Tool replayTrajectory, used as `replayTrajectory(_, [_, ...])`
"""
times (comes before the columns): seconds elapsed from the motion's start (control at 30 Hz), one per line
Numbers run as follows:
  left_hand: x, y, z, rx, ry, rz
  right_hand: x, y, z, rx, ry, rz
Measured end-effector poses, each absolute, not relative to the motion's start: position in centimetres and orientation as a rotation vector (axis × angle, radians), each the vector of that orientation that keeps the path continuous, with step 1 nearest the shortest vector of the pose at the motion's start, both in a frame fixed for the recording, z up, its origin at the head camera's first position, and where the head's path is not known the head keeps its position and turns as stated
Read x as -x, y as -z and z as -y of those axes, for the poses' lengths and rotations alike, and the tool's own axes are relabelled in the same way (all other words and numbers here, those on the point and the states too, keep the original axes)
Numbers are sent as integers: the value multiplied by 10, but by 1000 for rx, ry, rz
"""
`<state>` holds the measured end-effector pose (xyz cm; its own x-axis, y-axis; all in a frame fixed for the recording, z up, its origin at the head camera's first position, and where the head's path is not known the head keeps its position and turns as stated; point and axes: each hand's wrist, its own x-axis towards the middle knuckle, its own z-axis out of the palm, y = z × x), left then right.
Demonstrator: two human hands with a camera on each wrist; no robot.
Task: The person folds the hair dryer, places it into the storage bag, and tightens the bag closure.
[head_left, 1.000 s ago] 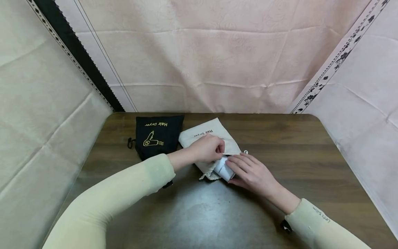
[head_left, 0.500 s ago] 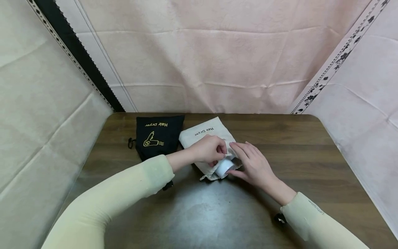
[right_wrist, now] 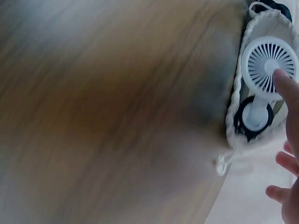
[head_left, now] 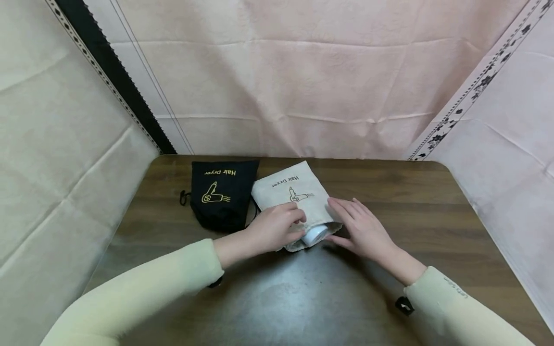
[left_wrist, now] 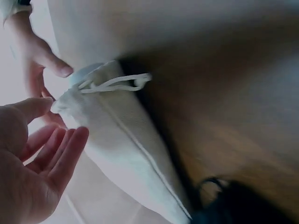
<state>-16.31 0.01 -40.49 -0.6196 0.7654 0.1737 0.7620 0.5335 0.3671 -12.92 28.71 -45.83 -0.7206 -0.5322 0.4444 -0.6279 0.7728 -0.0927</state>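
Observation:
A cream cloth drawstring bag [head_left: 283, 190] printed "Hair Dryer" lies on the table, mouth toward me. Inside the mouth sits a white hair dryer [right_wrist: 268, 65], its slatted round grille and a black-ringed round end [right_wrist: 254, 119] showing; the rest is hidden in the bag. My left hand [head_left: 274, 226] is at the left of the mouth, thumb and fingers apart, the thumb tip close to the cloth edge in the left wrist view. My right hand [head_left: 365, 235] is at the right side with fingers extended; its thumb [right_wrist: 285, 81] lies over the grille.
A black drawstring bag [head_left: 222, 199] with the same print in yellow stands left of the cream bag, its black cord loop beside it. The wooden table [head_left: 389, 192] is bounded by pale cloth walls [head_left: 320, 96] at the back and sides.
My left hand has let go of the bag's edge and drawn back left. My right hand has shifted from the dryer's outer end to the bag's side. The dryer is deeper in the bag.

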Motion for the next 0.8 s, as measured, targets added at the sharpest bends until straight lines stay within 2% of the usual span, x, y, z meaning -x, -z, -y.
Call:
replayTrajectory(0.3, [129,432,36,-1239,-599,-2945,136,453,-318,-848,-374,2753])
replayTrajectory(0.47, [118,445,34,-1171,-595,-2995,143,455,-323,-858,-393,2793])
replayTrajectory(0.8, [118,458,27,-1077,-597,-3074,153,462,-325,-999,-395,2698])
